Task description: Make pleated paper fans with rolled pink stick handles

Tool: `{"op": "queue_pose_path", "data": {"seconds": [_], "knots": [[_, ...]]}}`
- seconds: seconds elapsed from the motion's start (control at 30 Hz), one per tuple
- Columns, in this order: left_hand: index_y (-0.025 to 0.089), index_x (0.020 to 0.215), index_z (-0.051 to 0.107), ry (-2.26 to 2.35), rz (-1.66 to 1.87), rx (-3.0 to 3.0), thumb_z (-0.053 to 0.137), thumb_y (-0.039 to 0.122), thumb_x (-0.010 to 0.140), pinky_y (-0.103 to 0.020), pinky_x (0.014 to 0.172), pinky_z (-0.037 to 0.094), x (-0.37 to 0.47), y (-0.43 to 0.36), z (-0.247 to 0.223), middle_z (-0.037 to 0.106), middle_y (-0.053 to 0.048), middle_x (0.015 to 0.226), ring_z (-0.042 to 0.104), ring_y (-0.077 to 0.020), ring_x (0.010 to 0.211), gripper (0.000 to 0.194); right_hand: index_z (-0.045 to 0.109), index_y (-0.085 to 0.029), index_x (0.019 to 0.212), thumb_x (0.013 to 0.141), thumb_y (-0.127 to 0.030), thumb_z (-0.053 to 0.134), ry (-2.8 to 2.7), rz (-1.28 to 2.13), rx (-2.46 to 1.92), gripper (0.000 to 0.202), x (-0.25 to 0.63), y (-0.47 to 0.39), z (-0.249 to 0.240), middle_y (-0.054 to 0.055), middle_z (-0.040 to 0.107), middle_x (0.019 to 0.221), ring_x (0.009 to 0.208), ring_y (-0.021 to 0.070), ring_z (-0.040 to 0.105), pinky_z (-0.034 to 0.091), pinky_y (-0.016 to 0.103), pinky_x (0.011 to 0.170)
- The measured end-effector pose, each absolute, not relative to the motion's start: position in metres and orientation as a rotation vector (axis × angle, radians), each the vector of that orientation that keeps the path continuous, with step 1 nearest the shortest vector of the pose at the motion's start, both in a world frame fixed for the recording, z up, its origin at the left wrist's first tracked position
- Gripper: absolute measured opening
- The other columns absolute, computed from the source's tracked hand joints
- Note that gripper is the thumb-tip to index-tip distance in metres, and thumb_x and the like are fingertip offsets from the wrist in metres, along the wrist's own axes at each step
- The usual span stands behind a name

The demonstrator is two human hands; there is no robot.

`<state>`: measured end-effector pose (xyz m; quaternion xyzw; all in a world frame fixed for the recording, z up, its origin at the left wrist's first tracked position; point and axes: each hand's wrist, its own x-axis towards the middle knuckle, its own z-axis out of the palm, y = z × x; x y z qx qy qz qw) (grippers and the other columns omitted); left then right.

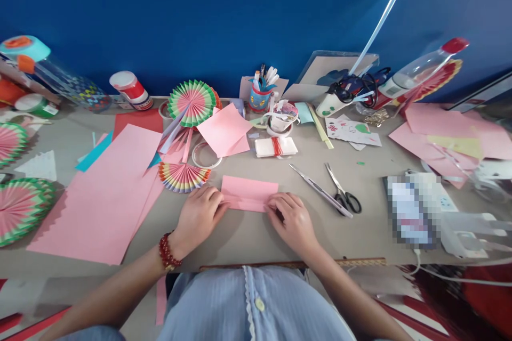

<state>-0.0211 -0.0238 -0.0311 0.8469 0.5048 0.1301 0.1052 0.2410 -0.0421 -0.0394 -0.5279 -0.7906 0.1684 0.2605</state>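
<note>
A pink sheet of paper (250, 189) lies on the desk in front of me, its near edge folded over in a narrow strip. My left hand (199, 218) pinches the left end of that fold, fingers closed on the paper. At the opposite end, my right hand (293, 222) grips the fold between thumb and fingers. To the right of the paper lie a utility knife (320, 190) and open scissors with black handles (343, 192). Just beyond my left hand rests a small pleated paper fan (184, 176).
Large pink sheets (100, 197) spread over the left side, near green-edged paper fans (26, 210). Behind stand a pen cup (260, 97), a roll of clear tape (206, 155) and a tied white packet (276, 147). A phone (412, 213) with a cable lies at right.
</note>
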Motion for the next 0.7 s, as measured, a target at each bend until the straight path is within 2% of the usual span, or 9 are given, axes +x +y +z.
{"op": "queue_pose_path", "data": {"seconds": [0.3,0.53,0.7], "knots": [[0.018,0.081,0.056,1.593,0.234,2.527,0.057,0.037,0.098,-0.032,0.064,0.039,-0.0143,-0.0146,-0.0263,0.062,-0.003,0.076,0.06,-0.0208,0.073,0.026,0.061,-0.02,0.089,0.097,-0.021,0.052,-2.172,0.391,-1.516,0.012,0.2393,-0.0398,-0.0361,0.007,0.068,0.093,0.087,0.0221,0.06,0.041,0.035,0.081],[0.019,0.078,0.056,1.53,0.187,2.334,0.058,0.044,0.097,-0.029,0.064,0.037,-0.0191,-0.0181,-0.0227,0.063,0.0,0.073,0.06,-0.0172,0.069,0.032,0.061,-0.021,0.088,0.096,-0.02,0.056,-2.161,0.492,-1.524,0.009,0.2454,-0.0394,-0.0351,0.004,0.069,0.09,0.083,0.0211,0.059,0.039,0.035,0.08],[0.018,0.084,0.058,1.523,0.167,2.286,0.053,0.035,0.1,-0.029,0.066,0.038,-0.0216,-0.024,-0.0211,0.065,0.0,0.081,0.062,-0.0177,0.075,0.024,0.061,-0.021,0.088,0.097,-0.021,0.057,-2.174,0.498,-1.534,0.009,0.2467,-0.0376,-0.0346,0.003,0.07,0.088,0.082,0.0208,0.059,0.038,0.035,0.082]]}}
